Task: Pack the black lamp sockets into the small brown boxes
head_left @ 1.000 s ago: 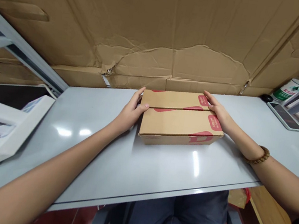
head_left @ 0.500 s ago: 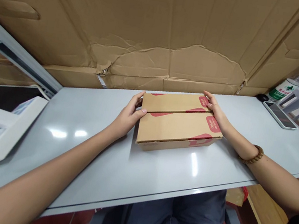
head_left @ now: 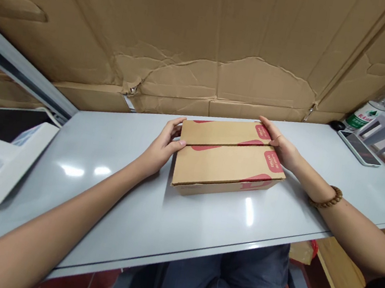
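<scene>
A brown cardboard box [head_left: 218, 163] with red printed patches sits on the grey-white table. A lengthwise seam divides its top into two panels, and a red label with white lettering marks the right end of each. My left hand [head_left: 164, 147] grips the left end, thumb on the top edge near the seam and fingers curled round the side. At the opposite end, my right hand [head_left: 280, 143] holds the box, its fingers along the far right corner and thumb by the seam. The lower parts of both hands' grip are hidden behind the box.
Behind the table [head_left: 122, 220] stands a large cardboard sheet [head_left: 182, 25]. A phone [head_left: 360, 148], a small black object [head_left: 337, 125] and a green-capped water bottle [head_left: 365, 115] are at the far right. A white device or stand [head_left: 7, 183] is at the left.
The box and both hands appear slightly further left in view, along with a small camera shift. My right fingers lie a little differently on the box's right end.
</scene>
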The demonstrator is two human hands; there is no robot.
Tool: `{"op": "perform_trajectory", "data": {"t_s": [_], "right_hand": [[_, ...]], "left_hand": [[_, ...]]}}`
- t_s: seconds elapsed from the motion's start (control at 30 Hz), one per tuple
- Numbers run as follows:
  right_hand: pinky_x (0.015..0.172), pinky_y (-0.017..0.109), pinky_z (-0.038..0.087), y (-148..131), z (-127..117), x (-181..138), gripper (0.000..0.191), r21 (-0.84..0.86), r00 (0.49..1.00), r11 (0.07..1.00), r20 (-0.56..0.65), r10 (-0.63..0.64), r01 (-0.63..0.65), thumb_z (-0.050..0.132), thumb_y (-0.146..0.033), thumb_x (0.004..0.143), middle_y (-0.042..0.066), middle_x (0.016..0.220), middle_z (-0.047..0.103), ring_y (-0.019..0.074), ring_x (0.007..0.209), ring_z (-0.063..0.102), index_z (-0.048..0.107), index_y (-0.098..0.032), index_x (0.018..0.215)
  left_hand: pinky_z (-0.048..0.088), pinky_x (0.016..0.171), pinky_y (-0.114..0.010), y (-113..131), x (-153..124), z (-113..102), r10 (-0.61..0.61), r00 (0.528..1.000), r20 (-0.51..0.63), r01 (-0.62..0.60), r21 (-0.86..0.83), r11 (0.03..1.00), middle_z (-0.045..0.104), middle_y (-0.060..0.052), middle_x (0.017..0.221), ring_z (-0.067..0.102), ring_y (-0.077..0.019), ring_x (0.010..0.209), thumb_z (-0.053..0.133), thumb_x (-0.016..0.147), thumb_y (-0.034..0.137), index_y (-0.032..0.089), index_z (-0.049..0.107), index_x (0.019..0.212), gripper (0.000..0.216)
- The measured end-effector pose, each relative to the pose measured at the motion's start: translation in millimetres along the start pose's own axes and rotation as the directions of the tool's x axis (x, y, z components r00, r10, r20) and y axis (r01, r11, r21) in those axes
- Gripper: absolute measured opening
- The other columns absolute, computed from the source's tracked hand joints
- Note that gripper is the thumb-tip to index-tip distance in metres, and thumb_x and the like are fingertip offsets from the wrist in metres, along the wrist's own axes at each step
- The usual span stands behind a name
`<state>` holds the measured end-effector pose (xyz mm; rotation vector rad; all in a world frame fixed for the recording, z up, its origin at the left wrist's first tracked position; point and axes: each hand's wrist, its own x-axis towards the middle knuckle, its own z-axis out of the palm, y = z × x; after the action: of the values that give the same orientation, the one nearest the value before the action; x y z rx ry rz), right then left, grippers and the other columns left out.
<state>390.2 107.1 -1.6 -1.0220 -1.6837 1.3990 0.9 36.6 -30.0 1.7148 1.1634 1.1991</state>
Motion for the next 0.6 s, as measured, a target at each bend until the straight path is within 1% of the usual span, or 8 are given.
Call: {"op": "perform_trajectory", "data": {"t_s": [0.13, 0.27, 0.43, 0.6], "right_hand": [[0.141, 0.058, 0.04, -4.7, -2.7, 0.4, 0.096, -0.023, 1.0, 1.0, 0.017, 0.002, -0.001, 0.057, -0.032, 0.072, -0.002, 0.174, 0.057, 0.0352, 0.169, 0.045, 0.043, -0.035, 0.166], [0.142, 0.059, 0.037, -6.0, -1.6, 0.7, 0.097, -0.003, 0.999, 0.999, 0.021, -0.038, 0.038, 0.058, -0.028, 0.068, 0.0, 0.177, 0.051, 0.0345, 0.169, 0.044, 0.041, -0.034, 0.164], [0.142, 0.059, 0.038, -5.5, -1.8, 2.7, 0.102, 0.009, 0.998, 0.998, 0.038, -0.057, 0.057, 0.058, -0.026, 0.066, 0.004, 0.176, 0.049, 0.0337, 0.168, 0.046, 0.037, -0.031, 0.166], [0.142, 0.058, 0.038, -10.4, -1.3, 1.6, 0.107, -0.071, 0.999, 0.996, 0.017, -0.043, 0.044, 0.058, -0.028, 0.063, 0.002, 0.179, 0.048, 0.0347, 0.17, 0.043, 0.039, -0.034, 0.167]], "left_hand": [[0.041, 0.137, -0.067, -5.5, 2.1, 0.0, -0.006, 1.0, -0.017, 0.006, -0.039, 0.999, 0.058, -0.015, 0.17, 0.051, -0.0432, 0.162, 0.073, 0.094, 0.056, 0.029, 0.048, 0.16, 0.076], [0.041, 0.136, -0.069, -7.5, 3.0, -0.1, -0.003, 1.0, -0.013, 0.002, -0.053, 0.999, 0.059, -0.013, 0.17, 0.051, -0.0429, 0.162, 0.072, 0.094, 0.05, 0.03, 0.05, 0.159, 0.072], [0.042, 0.135, -0.069, -1.1, 0.4, 0.9, -0.007, 1.0, -0.009, 0.007, -0.041, 0.999, 0.061, -0.014, 0.168, 0.054, -0.0426, 0.16, 0.071, 0.095, 0.051, 0.03, 0.049, 0.159, 0.071], [0.043, 0.136, -0.065, 7.1, -2.3, 2.7, -0.031, 0.999, -0.009, 0.031, -0.036, 0.999, 0.059, -0.014, 0.17, 0.052, -0.0418, 0.162, 0.071, 0.096, 0.053, 0.03, 0.05, 0.16, 0.071]]}}
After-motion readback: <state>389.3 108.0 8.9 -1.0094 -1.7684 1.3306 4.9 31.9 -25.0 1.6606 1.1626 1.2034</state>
